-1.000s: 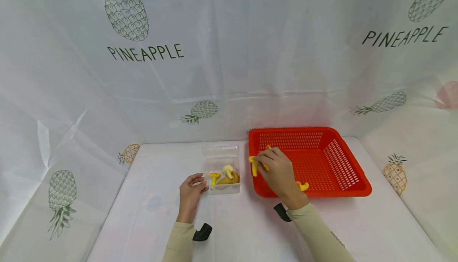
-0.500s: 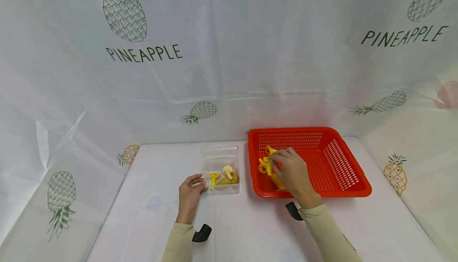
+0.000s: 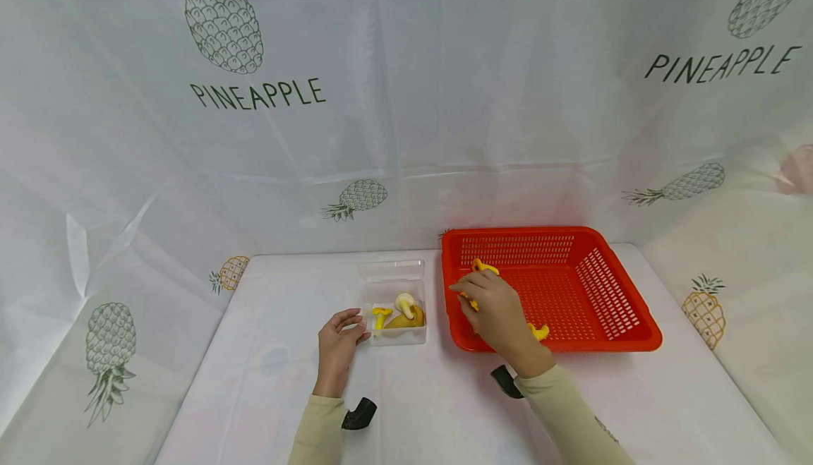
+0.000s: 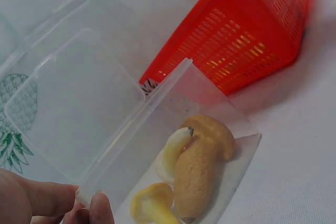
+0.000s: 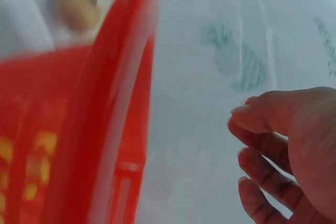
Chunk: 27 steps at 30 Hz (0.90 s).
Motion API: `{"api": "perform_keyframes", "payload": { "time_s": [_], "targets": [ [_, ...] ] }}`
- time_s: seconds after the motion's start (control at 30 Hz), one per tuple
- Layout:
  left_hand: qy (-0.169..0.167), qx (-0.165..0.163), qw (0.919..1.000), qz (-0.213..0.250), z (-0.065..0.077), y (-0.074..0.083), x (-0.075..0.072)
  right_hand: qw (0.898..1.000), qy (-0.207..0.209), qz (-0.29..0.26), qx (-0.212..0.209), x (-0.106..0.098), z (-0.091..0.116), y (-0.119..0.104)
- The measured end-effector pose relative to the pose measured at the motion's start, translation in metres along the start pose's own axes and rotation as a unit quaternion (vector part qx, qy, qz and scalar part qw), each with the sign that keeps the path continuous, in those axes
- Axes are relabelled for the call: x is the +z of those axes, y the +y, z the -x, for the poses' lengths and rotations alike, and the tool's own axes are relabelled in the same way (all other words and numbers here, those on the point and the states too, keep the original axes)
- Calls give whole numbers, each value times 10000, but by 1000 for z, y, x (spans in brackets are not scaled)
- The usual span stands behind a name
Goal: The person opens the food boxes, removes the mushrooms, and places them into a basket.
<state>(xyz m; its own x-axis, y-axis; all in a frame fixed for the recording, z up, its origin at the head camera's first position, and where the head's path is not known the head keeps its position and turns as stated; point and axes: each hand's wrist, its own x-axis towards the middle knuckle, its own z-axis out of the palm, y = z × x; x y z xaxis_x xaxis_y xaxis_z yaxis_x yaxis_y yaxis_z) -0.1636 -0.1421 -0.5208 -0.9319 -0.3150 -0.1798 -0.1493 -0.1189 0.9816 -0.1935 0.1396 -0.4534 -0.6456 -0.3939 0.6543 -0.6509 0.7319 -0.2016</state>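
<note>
Head view: the left hand pinches the left edge of a clear, rectangular plastic box; inside, a tan, thick-stemmed mushroom lies roughly crosswise, cap rightward. Loosely curled around nothing visible, the right hand hovers over a red, perforated plastic basket, partly hiding indistinct yellow pieces.

The red basket wall blocks low passage to the box; above lies room.

From the head I look forward and down across the table; my left-wrist view faces the basket from just over the box; my right-wrist view, close to the basket, shares both.
</note>
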Motion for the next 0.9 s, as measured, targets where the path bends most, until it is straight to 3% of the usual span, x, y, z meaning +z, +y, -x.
{"api": "perform_keyframes", "payload": {
  "time_s": [0.2,0.4,0.6,0.9],
  "targets": [
    [-44,-117,9999,-34,-2,0,-2,9983,-390,-152,-407,19,-13,-27],
    [-50,-167,9998,4,-1,3,-1,9932,-1024,-268,-488,38,-28,-48],
    [-54,-149,9999,-5,0,3,0,9882,-1434,-138,-531,60,-36,-56],
    [-89,-126,9999,20,-1,3,-1,9843,-1635,-252,-618,86,-40,-59]
  ]
}}
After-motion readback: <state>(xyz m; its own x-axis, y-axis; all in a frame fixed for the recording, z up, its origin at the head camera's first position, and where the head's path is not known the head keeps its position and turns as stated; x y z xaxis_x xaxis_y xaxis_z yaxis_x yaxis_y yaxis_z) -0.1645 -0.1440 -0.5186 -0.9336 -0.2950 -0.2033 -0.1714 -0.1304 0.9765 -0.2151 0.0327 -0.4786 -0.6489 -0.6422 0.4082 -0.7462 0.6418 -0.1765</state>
